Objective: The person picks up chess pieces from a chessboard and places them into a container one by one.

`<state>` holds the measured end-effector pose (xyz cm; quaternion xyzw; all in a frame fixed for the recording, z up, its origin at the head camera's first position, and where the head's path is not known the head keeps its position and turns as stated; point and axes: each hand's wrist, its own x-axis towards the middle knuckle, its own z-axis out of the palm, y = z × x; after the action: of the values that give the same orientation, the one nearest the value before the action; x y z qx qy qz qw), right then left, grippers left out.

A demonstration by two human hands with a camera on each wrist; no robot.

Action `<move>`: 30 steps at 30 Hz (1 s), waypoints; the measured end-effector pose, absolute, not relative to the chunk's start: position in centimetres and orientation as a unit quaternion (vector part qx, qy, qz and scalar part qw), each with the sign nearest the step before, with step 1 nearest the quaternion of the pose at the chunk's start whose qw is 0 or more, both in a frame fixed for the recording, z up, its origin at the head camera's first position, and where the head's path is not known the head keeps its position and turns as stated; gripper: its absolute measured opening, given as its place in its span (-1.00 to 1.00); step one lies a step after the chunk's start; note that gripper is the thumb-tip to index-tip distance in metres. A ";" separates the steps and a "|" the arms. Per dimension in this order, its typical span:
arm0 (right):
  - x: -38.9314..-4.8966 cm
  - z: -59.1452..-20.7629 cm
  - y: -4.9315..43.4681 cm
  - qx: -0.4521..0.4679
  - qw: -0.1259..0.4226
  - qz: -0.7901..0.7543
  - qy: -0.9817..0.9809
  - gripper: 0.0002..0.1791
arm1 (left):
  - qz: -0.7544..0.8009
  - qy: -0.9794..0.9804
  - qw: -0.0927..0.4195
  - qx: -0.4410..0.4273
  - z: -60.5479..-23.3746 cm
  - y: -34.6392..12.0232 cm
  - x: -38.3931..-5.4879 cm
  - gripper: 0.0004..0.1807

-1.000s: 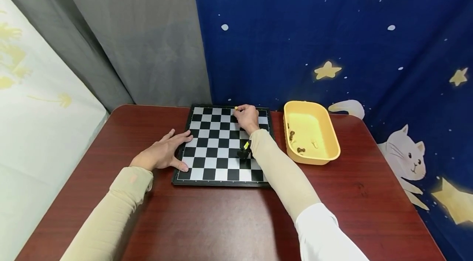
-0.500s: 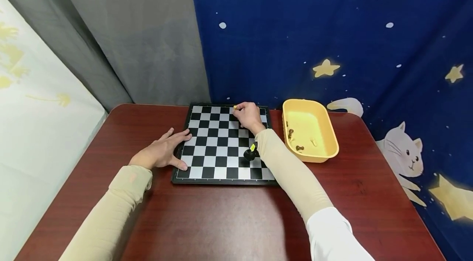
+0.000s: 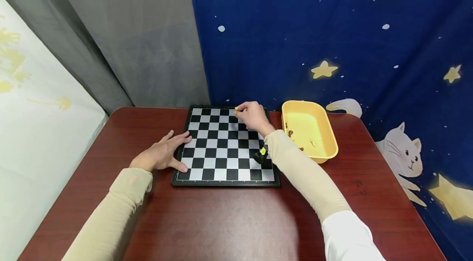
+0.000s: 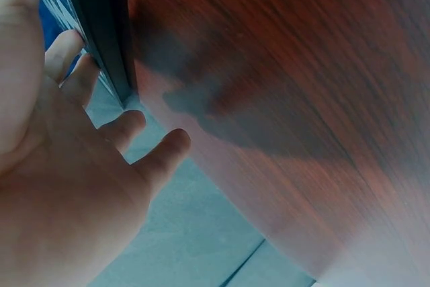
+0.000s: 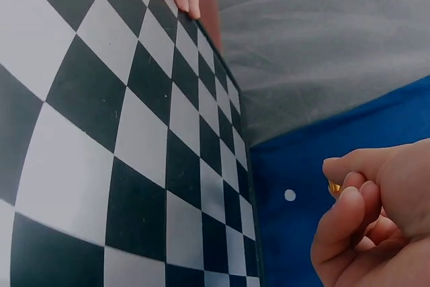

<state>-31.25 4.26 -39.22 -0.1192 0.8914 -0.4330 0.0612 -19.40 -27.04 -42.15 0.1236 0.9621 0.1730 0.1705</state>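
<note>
A black-and-white chessboard (image 3: 212, 143) lies on the table. My left hand (image 3: 162, 153) rests at its left edge, fingers spread, with thumb and fingertips on the border squares. In the left wrist view, the fingers (image 4: 161, 159) stretch past the board's dark side. At the board's far edge, right of its middle, my right hand (image 3: 254, 115) pinches a small gold chess piece (image 3: 236, 108) between thumb and fingertips. Only a bit of this gold chess piece (image 5: 334, 187) shows in the right wrist view. Whether it touches the board I cannot tell.
A yellow plastic tub (image 3: 308, 119) stands right of the board. Inside lie a brown piece (image 3: 290, 133), a pale piece (image 3: 313, 143) and others partly hidden by the right sleeve (image 3: 306, 179). Curtains (image 3: 266, 47) hang behind the table (image 3: 221, 216).
My right wrist and forearm have swung to the right, while the fingertips with the gold chess piece stay near the same far-edge spot. My left hand has stayed on the board's edge.
</note>
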 end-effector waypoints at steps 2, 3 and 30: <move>-31.0 -39.1 4.7 -0.120 0.062 -0.427 0.894 -0.75 | 0.172 0.962 0.174 0.122 -42.3 -27.0 -19.4 0.23; -30.9 -39.0 4.9 -0.121 0.062 -0.426 0.894 -0.75 | 0.173 0.962 0.176 0.121 -42.3 -27.0 -19.4 0.23; -28.4 -37.0 12.4 -0.129 0.032 -0.404 0.905 -0.70 | 0.177 0.961 0.171 0.123 -42.5 -27.2 -19.5 0.23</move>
<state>-28.39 12.38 -36.97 -0.1294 0.9050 -0.4040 0.0316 -19.55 -27.22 -42.50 0.1231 0.9614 0.1775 0.1705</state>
